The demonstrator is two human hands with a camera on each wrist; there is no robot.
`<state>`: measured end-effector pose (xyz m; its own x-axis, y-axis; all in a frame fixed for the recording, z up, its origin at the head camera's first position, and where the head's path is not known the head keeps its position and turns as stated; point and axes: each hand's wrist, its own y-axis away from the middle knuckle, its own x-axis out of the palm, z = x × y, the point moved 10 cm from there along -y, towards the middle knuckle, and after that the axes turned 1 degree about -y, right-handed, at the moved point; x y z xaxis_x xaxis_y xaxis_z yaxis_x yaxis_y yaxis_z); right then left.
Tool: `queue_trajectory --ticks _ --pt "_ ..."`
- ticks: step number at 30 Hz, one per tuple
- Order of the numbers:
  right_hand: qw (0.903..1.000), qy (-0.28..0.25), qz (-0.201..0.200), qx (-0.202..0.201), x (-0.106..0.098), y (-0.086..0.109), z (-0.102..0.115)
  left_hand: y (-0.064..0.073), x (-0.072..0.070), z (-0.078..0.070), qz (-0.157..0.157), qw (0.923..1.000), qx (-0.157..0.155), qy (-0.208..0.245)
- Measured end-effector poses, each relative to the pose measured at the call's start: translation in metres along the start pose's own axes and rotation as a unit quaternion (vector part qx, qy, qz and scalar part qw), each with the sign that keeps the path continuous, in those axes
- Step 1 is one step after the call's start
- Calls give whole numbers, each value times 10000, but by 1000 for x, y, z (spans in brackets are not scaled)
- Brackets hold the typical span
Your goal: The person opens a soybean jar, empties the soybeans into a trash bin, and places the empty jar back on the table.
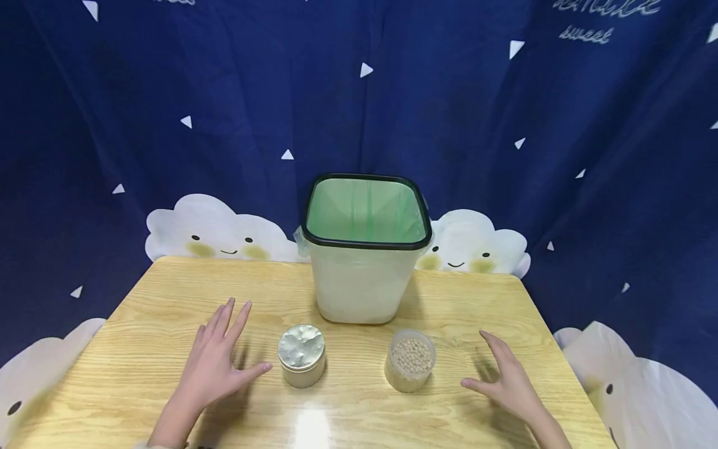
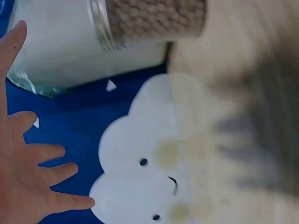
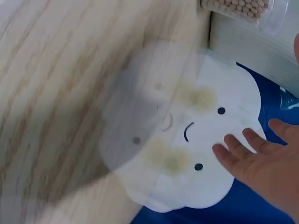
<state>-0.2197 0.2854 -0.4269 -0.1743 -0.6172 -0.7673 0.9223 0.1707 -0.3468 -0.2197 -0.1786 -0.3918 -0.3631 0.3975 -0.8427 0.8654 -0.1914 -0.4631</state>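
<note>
My left hand [image 1: 215, 366] hovers over the left part of the table with fingers spread, its thumb pointing at a nearby jar [image 1: 303, 374] without gripping it. That jar has a crumpled silvery top [image 1: 301, 345]; the left wrist view shows brown pellets [image 2: 156, 18] through its side. Over the right part, my right hand [image 1: 512, 383] holds nothing, thumb and fingers apart. To its left stands a clear tub [image 1: 401, 379] of round beige pellets [image 1: 414, 355]; in the right wrist view the tub [image 3: 274, 16] appears at the top edge.
Behind the two containers stands a whitish bin [image 1: 359, 287] with a black rim and a pale green liner [image 1: 364, 209]. The wooden table [image 1: 263, 280] ends at a dark blue curtain [image 1: 235, 125] printed with white clouds and triangles.
</note>
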Motion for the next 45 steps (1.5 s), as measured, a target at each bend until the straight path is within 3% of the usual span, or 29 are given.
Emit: queue_trajectory --ticks 8,17,25,35,39,45 --pt "9946 -845 582 158 30 -5 -2 -19 -7 -38 -255 9964 727 344" --pt "9838 -1520 928 204 62 -10 2 -31 -8 -63 -384 9894 1206 705" --pt "9691 -2182 1122 246 79 -15 3 -42 0 -83 -75 9872 1337 861" --pt "9560 -2284 1841 -4 104 -19 7 -51 16 -111 568 9812 1486 1092" --pt "9466 -2504 2030 -42 112 -19 6 -56 24 -125 752 9777 1579 1161" --pt "9206 -3178 2265 171 127 -21 7 -60 39 -149 1067 9693 1889 1160"
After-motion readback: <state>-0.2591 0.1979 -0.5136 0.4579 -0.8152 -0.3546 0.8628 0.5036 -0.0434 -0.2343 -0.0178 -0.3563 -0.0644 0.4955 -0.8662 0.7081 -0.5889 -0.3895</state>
